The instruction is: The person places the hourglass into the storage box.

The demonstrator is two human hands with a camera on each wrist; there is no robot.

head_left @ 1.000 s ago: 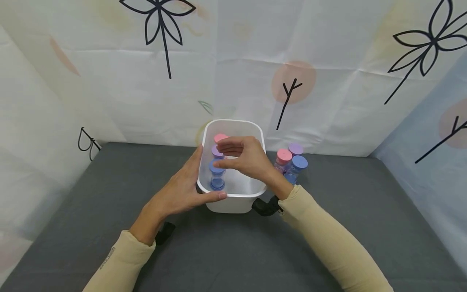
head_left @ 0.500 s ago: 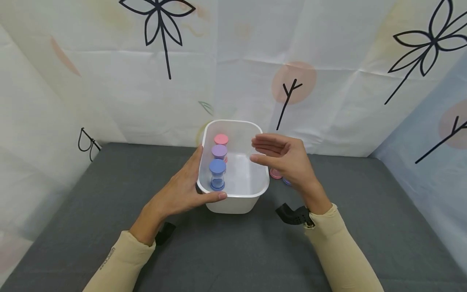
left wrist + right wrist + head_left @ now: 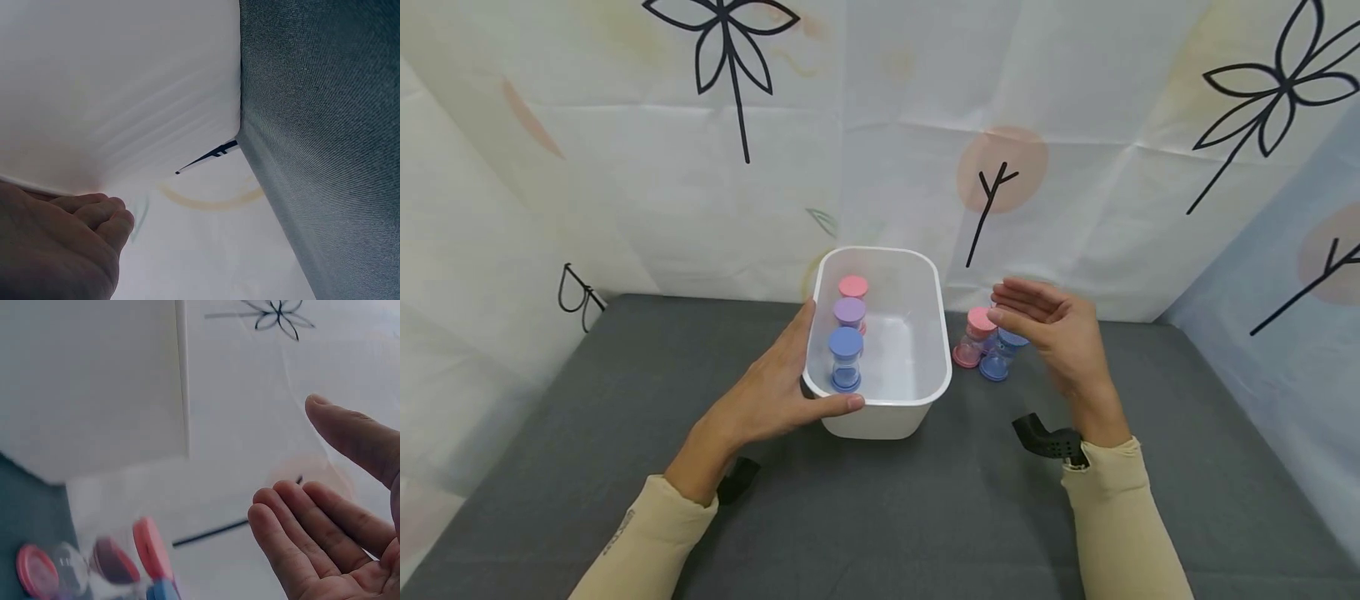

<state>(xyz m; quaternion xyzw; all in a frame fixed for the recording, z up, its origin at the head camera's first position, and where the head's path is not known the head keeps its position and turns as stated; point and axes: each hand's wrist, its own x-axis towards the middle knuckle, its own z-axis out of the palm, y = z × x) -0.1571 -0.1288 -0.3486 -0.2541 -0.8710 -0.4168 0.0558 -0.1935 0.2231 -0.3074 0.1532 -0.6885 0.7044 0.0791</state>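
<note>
A white plastic tub (image 3: pixel 925 392) is held at its near left corner by the left hand (image 3: pixel 767 392), the thumb laid along the front rim and the fingers pressed flat against the left wall. The tub rests on a grey bench (image 3: pixel 880 517). Inside it, 3 hourglass timers are lined up along the left wall: a blue-capped one (image 3: pixel 846 358) nearest, a purple-capped one (image 3: pixel 850 313) behind it, and a pink-capped one (image 3: pixel 853 287) at the back.

The right hand (image 3: pixel 1060 333) is held in the air with nothing in it, its fingers extended and slightly parted, the palm turned toward the tub. It hovers just above and beside more timers standing on the bench to the right of the tub: a pink-capped timer (image 3: pixel 973 337) and a blue-based timer (image 3: pixel 997 360) are seen, partly hidden by the fingers. In the right wrist view these timers are blurred. A printed white cloth backdrop (image 3: pixel 625 167) is hung behind the bench.
</note>
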